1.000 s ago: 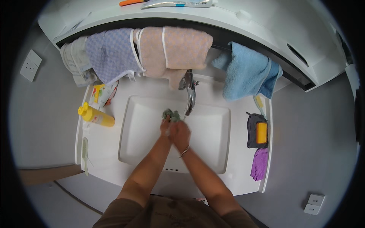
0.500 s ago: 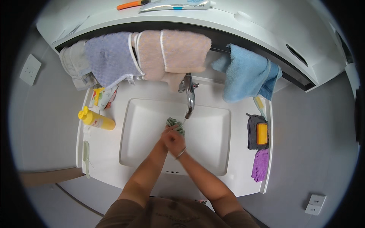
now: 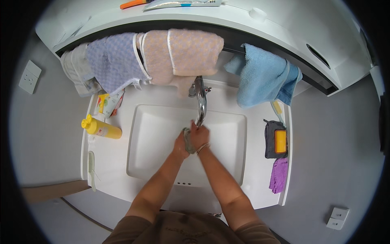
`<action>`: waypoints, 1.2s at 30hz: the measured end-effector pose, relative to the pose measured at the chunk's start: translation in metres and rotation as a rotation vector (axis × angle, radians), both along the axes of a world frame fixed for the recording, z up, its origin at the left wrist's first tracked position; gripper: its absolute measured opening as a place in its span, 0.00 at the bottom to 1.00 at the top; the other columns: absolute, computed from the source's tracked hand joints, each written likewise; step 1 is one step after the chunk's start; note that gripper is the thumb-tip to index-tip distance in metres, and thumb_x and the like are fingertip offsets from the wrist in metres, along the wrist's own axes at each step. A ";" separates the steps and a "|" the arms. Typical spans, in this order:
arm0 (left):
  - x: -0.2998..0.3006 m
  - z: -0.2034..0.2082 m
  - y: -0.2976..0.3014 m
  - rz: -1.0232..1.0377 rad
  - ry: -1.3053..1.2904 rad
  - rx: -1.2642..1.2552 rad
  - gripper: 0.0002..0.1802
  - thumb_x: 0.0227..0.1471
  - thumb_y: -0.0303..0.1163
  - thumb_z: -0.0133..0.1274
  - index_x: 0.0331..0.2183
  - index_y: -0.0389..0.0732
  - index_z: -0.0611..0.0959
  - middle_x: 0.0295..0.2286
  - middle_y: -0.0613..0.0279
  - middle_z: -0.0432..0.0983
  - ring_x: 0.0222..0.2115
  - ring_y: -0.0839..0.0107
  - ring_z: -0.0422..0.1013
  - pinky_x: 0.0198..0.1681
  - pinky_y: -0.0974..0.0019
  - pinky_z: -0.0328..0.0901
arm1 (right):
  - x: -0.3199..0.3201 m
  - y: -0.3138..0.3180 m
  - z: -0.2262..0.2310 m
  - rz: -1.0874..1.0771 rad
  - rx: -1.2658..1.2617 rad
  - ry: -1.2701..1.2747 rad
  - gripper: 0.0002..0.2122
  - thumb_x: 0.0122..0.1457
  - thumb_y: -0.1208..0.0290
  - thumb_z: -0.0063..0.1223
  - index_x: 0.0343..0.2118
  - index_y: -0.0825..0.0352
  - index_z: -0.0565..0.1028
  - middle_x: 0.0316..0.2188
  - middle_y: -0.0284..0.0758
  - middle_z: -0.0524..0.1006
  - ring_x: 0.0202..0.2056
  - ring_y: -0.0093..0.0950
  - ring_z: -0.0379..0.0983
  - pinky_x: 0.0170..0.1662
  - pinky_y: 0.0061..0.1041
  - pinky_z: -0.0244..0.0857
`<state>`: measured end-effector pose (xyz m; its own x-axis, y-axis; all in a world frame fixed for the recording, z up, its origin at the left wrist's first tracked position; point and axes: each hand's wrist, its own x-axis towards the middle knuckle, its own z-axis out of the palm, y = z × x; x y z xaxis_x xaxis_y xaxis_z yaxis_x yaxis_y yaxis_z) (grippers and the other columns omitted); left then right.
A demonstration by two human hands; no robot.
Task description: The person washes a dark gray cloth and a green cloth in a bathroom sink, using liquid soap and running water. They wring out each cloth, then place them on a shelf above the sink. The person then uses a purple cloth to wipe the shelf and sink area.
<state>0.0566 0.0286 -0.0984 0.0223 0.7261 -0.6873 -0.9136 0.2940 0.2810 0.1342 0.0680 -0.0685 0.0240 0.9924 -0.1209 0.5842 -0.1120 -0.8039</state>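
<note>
Over the white sink basin (image 3: 152, 158), a small wet greenish cloth (image 3: 187, 141) is bunched between my two hands. My left hand (image 3: 180, 145) grips it from the left side, fingers closed. My right hand (image 3: 200, 137) is closed against its right side, knuckles up, right beneath the spout of the chrome faucet (image 3: 201, 101). The fingertips of both hands are hidden by the cloth and the backs of the hands. A bracelet (image 3: 202, 148) circles my right wrist.
Towels (image 3: 195, 53) and a blue towel (image 3: 260, 77) hang from a rail behind the sink. A yellow bottle (image 3: 103, 128) and a pale comb (image 3: 92, 171) lie on the left counter. At right are a dark folded cloth (image 3: 269, 140), an orange soap bar (image 3: 280, 141) and a purple cloth (image 3: 278, 175).
My right hand has moved up and right from atop my left hand to under the spout. The cloth now stands lengthwise between both hands.
</note>
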 end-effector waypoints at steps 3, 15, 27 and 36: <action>-0.008 0.016 -0.005 -0.081 0.047 0.065 0.14 0.55 0.37 0.44 0.41 0.39 0.72 0.35 0.61 0.73 0.35 0.67 0.71 0.38 0.65 0.67 | 0.028 0.025 -0.011 -0.048 0.284 0.163 0.13 0.52 0.61 0.54 0.32 0.67 0.72 0.22 0.42 0.75 0.26 0.40 0.72 0.30 0.34 0.65; -0.033 0.021 -0.005 0.104 -0.140 0.062 0.12 0.54 0.38 0.44 0.34 0.40 0.75 0.33 0.57 0.72 0.36 0.61 0.69 0.40 0.57 0.66 | 0.075 -0.044 -0.040 0.184 -0.224 0.871 0.10 0.46 0.85 0.34 0.30 0.68 0.68 0.53 0.34 0.63 0.48 0.23 0.61 0.49 0.22 0.57; 0.008 0.042 0.007 -0.112 0.238 0.045 0.16 0.53 0.40 0.47 0.38 0.39 0.75 0.33 0.63 0.72 0.34 0.70 0.69 0.38 0.68 0.65 | 0.036 -0.020 -0.004 -0.111 0.275 0.358 0.09 0.55 0.67 0.53 0.25 0.69 0.71 0.16 0.29 0.68 0.20 0.17 0.62 0.24 0.23 0.59; -0.018 0.040 -0.010 -0.355 -0.146 0.414 0.19 0.49 0.36 0.43 0.41 0.34 0.74 0.39 0.55 0.73 0.42 0.61 0.68 0.49 0.58 0.60 | 0.091 -0.021 -0.036 0.154 -0.543 0.548 0.17 0.60 0.58 0.43 0.39 0.69 0.73 0.28 0.30 0.73 0.31 0.17 0.66 0.36 0.15 0.58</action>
<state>0.0385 0.0181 -0.0583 0.3873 0.8654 -0.3179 -0.8169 0.4820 0.3168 0.2251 0.0466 -0.1049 -0.3126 0.7782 -0.5447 0.1611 -0.5217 -0.8378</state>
